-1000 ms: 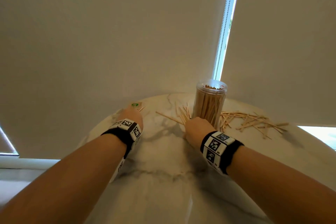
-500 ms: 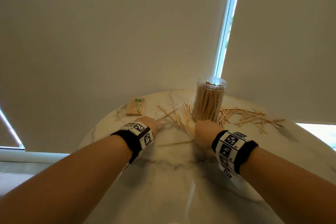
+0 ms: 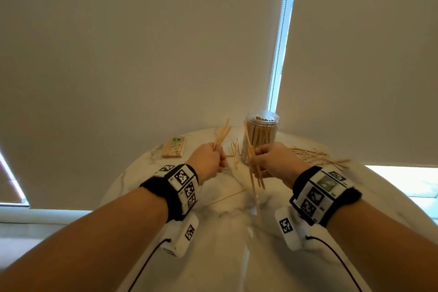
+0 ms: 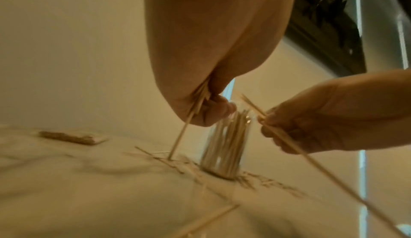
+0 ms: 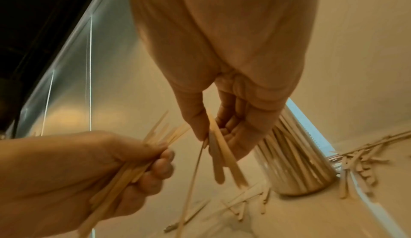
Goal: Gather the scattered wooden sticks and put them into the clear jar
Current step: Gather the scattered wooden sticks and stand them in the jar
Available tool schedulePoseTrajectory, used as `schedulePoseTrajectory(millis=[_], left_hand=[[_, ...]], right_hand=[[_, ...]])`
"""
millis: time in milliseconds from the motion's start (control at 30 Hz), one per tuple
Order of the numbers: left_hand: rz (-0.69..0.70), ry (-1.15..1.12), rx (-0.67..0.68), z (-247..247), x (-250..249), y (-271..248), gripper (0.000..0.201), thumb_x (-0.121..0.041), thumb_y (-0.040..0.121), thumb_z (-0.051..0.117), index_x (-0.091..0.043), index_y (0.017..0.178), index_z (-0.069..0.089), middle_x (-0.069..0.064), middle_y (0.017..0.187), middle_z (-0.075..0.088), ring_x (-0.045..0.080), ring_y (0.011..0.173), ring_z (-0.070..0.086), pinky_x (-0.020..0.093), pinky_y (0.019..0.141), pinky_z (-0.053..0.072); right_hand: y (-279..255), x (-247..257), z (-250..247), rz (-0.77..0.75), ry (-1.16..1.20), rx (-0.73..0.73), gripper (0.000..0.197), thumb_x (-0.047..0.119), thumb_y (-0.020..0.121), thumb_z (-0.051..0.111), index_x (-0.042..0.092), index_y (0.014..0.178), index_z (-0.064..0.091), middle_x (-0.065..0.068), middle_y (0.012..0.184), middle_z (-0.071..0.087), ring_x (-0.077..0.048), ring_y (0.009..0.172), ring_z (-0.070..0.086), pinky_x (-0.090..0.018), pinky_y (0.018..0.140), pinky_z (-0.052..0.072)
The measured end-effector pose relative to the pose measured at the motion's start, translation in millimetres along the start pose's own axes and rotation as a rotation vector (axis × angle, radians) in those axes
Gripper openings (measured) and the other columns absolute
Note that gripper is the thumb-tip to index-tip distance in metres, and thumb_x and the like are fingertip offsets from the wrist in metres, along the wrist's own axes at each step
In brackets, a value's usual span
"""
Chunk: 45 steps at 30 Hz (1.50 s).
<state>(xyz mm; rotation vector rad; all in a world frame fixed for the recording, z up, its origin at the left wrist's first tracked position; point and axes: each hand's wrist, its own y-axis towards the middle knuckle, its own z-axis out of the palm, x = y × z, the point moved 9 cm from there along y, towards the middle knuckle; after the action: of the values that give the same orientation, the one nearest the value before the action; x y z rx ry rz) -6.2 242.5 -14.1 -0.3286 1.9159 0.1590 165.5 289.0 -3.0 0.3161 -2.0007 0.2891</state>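
- Left hand: a small bundle of wooden sticks is gripped in curled fingers, raised above the tabletop, tips pointing up toward the far edge.
- Right hand: a second bundle, splayed and uneven, is pinched between thumb and fingers just in front of the clear jar; several ends hang down toward the tabletop.
- Clear jar: stood upright near the far edge, lidless and already densely packed with sticks.
- Loose sticks: a scatter is left at the far right edge, a few between the hands, one nearer the centre.
- Packet: a wrapped bundle is seen at the far left edge.
- Risks, as judged: the splayed bundle may catch on the rim or on sticks inside, so that pieces are shed; the jar may be tipped by a sideways push.
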Motion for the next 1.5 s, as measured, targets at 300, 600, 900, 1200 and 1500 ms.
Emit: schedulePoseTrajectory(millis=[300,600,900,1200,1500], left_hand=[[-0.034,-0.291,0.092,47.1,-20.8,-41.8,0.029,-0.033,0.108,0.030,-0.017,0.111,0.054,0.012,0.090,0.071,0.025,0.073,0.071,0.037,0.063,0.060],[-0.009,-0.204,0.048,17.8,-6.1,-36.9,0.031,-0.034,0.106,0.034,-0.012,0.098,0.055,0.001,0.066,0.042,0.010,0.046,0.030,0.023,0.042,0.026],[0.159,0.062,0.337,65.0,-13.6,-68.2,0.018,-0.029,0.099,0.050,-0.018,0.085,0.053,-0.001,0.066,0.046,0.011,0.050,0.036,0.023,0.046,0.034],[0.172,-0.676,-0.075,-14.8,-20.3,-35.8,0.033,-0.041,0.104,0.043,-0.018,0.081,0.043,-0.005,0.058,0.038,0.007,0.045,0.033,0.024,0.045,0.032],[0.207,-0.454,-0.118,-18.4,-17.5,-39.6,0.026,-0.040,0.104,0.043,-0.017,0.100,0.055,-0.003,0.065,0.045,0.009,0.049,0.040,0.026,0.048,0.038]], right_hand=[[-29.4,24.0,13.1,-0.156,0.054,-0.049,0.014,0.021,0.090,0.072,0.009,0.089,0.078,-0.007,0.076,0.076,-0.017,0.065,0.072,-0.027,0.064,0.059],[-40.3,46.7,-11.9,-0.207,-0.101,-0.128,0.030,0.044,0.090,0.067,0.018,0.105,0.069,-0.003,0.101,0.071,-0.015,0.087,0.064,-0.036,0.083,0.056],[-49.9,64.7,17.9,-0.253,-0.164,0.086,0.048,0.041,0.106,0.037,0.007,0.099,0.071,-0.006,0.094,0.073,-0.022,0.083,0.070,-0.035,0.077,0.055],[-78.1,24.9,81.4,-0.057,-0.282,0.525,0.033,0.031,0.101,0.055,0.005,0.119,0.065,-0.011,0.109,0.073,-0.024,0.100,0.071,-0.035,0.091,0.058],[-66.6,36.3,90.8,-0.187,-0.288,0.393,0.026,0.029,0.090,0.072,0.004,0.099,0.075,-0.004,0.086,0.078,-0.012,0.074,0.074,-0.024,0.075,0.061]])
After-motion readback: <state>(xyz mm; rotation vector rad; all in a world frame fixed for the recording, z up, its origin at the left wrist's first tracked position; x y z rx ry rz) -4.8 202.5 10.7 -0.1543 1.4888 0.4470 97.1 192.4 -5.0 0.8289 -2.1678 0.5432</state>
